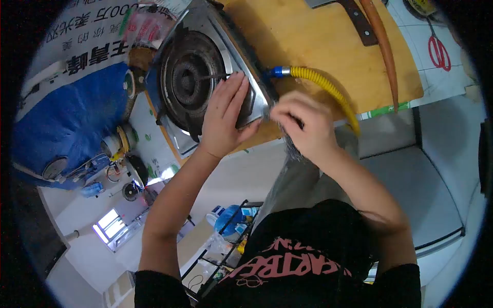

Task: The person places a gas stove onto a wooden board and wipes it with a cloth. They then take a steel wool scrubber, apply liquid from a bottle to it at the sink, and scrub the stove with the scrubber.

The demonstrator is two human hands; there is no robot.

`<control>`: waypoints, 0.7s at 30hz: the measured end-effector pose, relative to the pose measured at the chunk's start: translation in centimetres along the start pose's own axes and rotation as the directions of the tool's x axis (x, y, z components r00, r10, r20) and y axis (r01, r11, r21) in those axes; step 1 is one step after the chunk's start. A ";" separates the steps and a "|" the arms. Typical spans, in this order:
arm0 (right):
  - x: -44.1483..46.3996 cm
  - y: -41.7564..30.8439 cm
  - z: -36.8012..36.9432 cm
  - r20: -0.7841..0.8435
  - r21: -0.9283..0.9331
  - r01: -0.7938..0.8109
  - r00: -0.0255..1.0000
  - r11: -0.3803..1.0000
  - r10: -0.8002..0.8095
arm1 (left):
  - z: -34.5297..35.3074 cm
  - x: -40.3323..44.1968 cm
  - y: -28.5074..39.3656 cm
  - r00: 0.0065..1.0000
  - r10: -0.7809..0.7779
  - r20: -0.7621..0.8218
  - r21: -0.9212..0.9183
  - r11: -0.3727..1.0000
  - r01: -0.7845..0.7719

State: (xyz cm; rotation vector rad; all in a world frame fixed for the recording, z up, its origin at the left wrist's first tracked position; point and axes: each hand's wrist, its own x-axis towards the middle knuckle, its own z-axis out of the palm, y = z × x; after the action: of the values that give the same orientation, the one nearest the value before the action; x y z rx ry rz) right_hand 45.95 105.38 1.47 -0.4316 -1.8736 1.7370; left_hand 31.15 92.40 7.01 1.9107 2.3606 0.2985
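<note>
A gas stove (237, 60) with a shiny metal top and a dark round burner (189, 77) sits on the table. My left hand (224, 110) rests on the stove top beside the burner, fingers stretched out and holding nothing. At the stove's near corner is my right hand (307, 123), fingers curled closed and slightly blurred. Whatever it grips is mostly hidden. A grey, crinkled, stringy-looking material (291, 149) shows just under that hand. A yellow corrugated gas hose (321, 79) with a blue end joins the stove's side near the right hand.
On the wooden board (313, 43) lie a dark-handled knife (359, 23) and a long wooden rod (382, 46). Red-handled scissors (439, 53) are at the far right. A wok (136, 171) and other kitchenware stand left of the stove. A black rack (223, 262) is behind my left side.
</note>
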 end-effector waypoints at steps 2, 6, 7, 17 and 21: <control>-1.5 0.3 -0.4 0.112 -0.044 -0.036 0.993 0.998 0.041 | 0.2 -0.1 -0.1 1.000 0.002 -0.004 0.011 1.000 -0.002; 0.8 0.9 -0.5 -0.194 0.108 -0.058 0.978 0.992 0.078 | 0.4 -0.1 -0.2 1.000 0.011 -0.017 0.034 0.999 -0.011; 0.9 1.0 0.2 -0.200 0.117 -0.072 0.975 0.991 0.094 | 0.4 -0.1 -0.2 0.999 0.023 -0.034 0.032 0.999 -0.022; -2.4 2.1 -0.8 -0.113 0.126 -0.140 0.982 0.982 0.154 | 0.5 -0.5 -0.6 1.000 0.017 -0.002 0.081 0.997 -0.017; 0.2 1.7 0.2 -0.287 0.238 -0.035 0.952 0.971 0.105 | 0.2 -0.2 -0.3 1.000 0.023 -0.008 0.065 0.998 -0.023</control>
State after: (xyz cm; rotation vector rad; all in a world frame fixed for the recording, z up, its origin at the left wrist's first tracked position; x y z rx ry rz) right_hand 45.45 105.54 -0.20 -0.6369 -1.4419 1.7966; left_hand 30.97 92.13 6.78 1.9701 2.3840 0.2347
